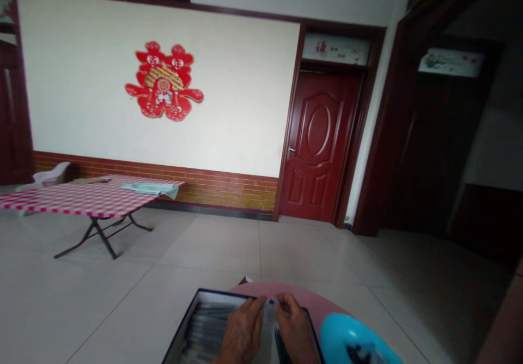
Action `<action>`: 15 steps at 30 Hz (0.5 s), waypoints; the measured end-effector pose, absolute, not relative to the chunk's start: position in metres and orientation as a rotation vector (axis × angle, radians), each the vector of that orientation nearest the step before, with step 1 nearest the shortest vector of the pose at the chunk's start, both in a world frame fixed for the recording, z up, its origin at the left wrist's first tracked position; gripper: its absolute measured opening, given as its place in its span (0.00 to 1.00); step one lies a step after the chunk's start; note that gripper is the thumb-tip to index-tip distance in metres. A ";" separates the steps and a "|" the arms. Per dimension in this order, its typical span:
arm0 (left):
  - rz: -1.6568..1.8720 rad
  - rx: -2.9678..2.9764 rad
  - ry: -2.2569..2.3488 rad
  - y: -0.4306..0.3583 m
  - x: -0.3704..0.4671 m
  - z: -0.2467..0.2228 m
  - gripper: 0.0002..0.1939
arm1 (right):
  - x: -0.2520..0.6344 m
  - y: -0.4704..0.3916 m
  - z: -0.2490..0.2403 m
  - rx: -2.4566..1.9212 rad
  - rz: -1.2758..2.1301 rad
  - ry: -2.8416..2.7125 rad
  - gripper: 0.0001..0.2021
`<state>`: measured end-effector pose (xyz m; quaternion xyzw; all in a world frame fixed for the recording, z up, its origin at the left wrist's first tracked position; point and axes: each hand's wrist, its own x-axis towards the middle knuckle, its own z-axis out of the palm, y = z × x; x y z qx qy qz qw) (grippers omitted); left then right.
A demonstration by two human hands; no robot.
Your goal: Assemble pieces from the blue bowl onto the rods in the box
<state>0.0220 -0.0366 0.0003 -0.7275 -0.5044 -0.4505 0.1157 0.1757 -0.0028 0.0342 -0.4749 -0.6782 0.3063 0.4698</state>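
At the bottom centre of the frame I have my left hand (242, 328) and right hand (297, 328) close together over an open box (178, 328) with a dark blue rim. The fingertips of each are pinched nearly closed on a small translucent piece (270, 302), whose outline is too blurred to tell. The box's left side holds a row of slender grey packets (208, 326); its pale floor shows between my hands, with some thin dark strips (281, 346) by my right one. The box sits on a round pink counter (322, 303). Just right of it, a bright blue bowl (341, 334) holds dark pieces and something clear, too unclear to name.

Upper left, a red paper cutout (164, 83) shaped like a character hangs on the wall. The panel (335, 49) over the red door (321, 146) bears what looks like 福 in red; its smaller marks I can't read.
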 end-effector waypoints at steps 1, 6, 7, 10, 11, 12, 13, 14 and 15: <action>-1.309 -2.150 -1.485 -0.038 0.022 0.003 0.18 | 0.174 -0.002 0.028 -1.184 0.732 -1.658 0.10; -1.265 -2.238 -1.512 -0.043 0.025 0.014 0.19 | 0.181 0.000 0.014 -1.269 0.544 -1.739 0.09; -1.264 -2.253 -1.511 -0.044 0.026 0.015 0.19 | 0.182 0.000 0.014 -1.282 0.501 -1.760 0.09; -1.234 -2.311 -1.525 -0.043 0.027 0.014 0.21 | 0.185 -0.002 0.016 -1.309 0.463 -1.821 0.11; -1.204 -2.330 -1.541 -0.043 0.028 0.014 0.21 | 0.185 -0.003 0.016 -1.318 0.464 -1.831 0.11; -1.168 -2.349 -1.561 -0.044 0.028 0.015 0.22 | 0.185 -0.003 0.016 -1.319 0.462 -1.839 0.12; -1.129 -2.367 -1.583 -0.044 0.029 0.015 0.22 | 0.185 -0.004 0.016 -1.315 0.455 -1.844 0.12; -1.089 -2.382 -1.605 -0.045 0.029 0.016 0.22 | 0.185 -0.004 0.016 -1.306 0.443 -1.847 0.12; -1.052 -2.389 -1.626 -0.045 0.029 0.016 0.22 | 0.184 -0.004 0.015 -1.294 0.430 -1.849 0.13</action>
